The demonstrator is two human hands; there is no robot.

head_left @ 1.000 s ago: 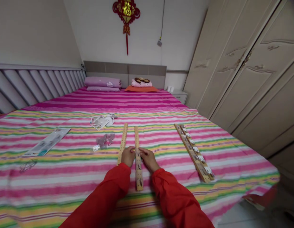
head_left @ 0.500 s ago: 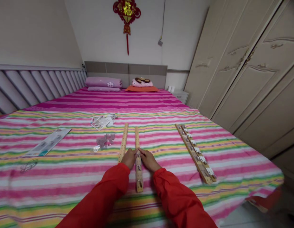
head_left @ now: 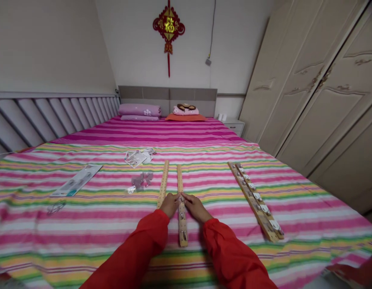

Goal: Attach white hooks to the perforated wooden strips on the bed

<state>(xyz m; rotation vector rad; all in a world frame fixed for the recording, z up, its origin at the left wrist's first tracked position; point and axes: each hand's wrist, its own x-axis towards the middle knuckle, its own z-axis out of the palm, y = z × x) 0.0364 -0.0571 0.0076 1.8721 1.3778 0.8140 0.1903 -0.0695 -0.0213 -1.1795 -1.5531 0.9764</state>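
Worked strip: a long, narrow bar of pale tan wood [head_left: 180, 180], lying flat on the striped bed sheet [head_left: 98, 228], its length running from 12 to 6 o'clock, with 12 toward the headboard [head_left: 192, 96].
Fittings: small, shiny metal pieces [head_left: 182, 215] set in a row along its 6 o'clock half; their fine shape is too small to tell.
Left hand: at the strip's 9 o'clock edge [head_left: 170, 204], fingers bent and drawn in to the wood.
Right hand: at its 3 o'clock edge [head_left: 196, 207], fingers likewise bent, tips nearly meeting the left's; what either hand pinches cannot be told.
Second strip: bare, hole-dotted wood [head_left: 163, 183] at 10 o'clock, just beside the left hand.
Strip pair: two slanting bars [head_left: 253, 200] well apart at 3 o'clock, one carrying white pieces [head_left: 257, 196].
Plastic bags: crumpled and translucent [head_left: 142, 180], at 10 o'clock.
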